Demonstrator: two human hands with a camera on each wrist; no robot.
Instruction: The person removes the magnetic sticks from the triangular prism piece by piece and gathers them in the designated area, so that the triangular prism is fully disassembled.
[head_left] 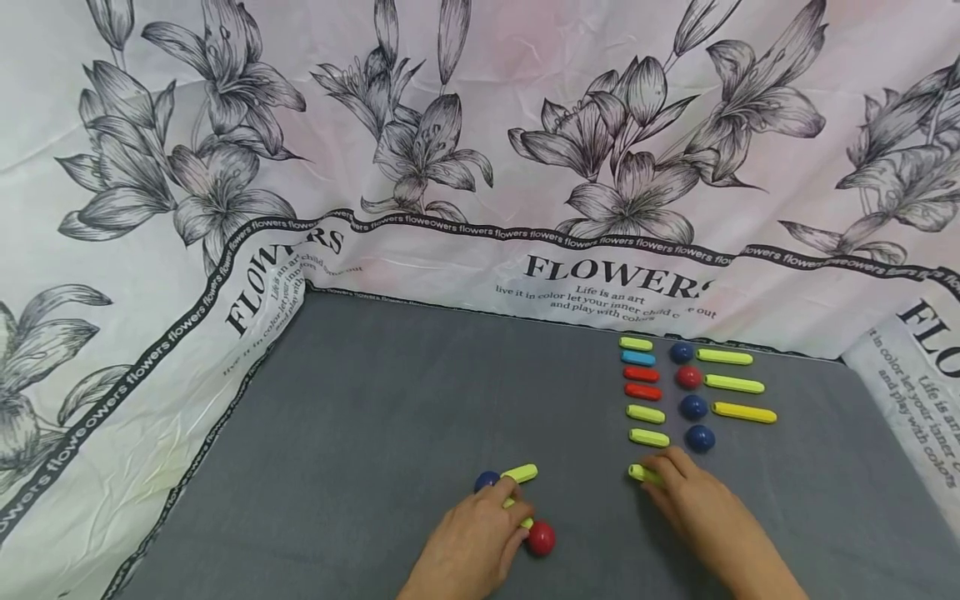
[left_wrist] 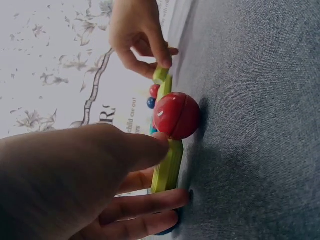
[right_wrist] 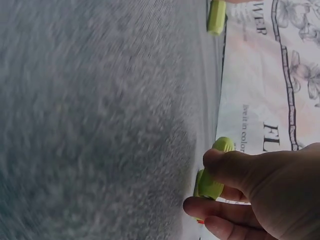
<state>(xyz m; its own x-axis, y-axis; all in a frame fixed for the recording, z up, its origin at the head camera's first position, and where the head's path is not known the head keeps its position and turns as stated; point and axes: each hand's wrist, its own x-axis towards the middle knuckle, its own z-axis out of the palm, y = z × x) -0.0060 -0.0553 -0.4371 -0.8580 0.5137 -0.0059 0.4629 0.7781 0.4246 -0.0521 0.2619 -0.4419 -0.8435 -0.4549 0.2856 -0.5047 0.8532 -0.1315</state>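
My left hand pinches a short yellow-green stick low over the grey cloth. Against the thumb end of that stick is a red ball. A dark blue ball and another yellow-green stick lie just beyond the fingers. On the right, my right hand holds a yellow-green stick between thumb and fingers. It is below a column of short sticks, whose lowest one is yellow-green. Whether the held stick touches the cloth is hard to tell.
The column also has red sticks and a blue stick. Beside it runs a line of balls, blue and red, then longer yellow sticks. A flower-printed cloth rises behind the grey surface.
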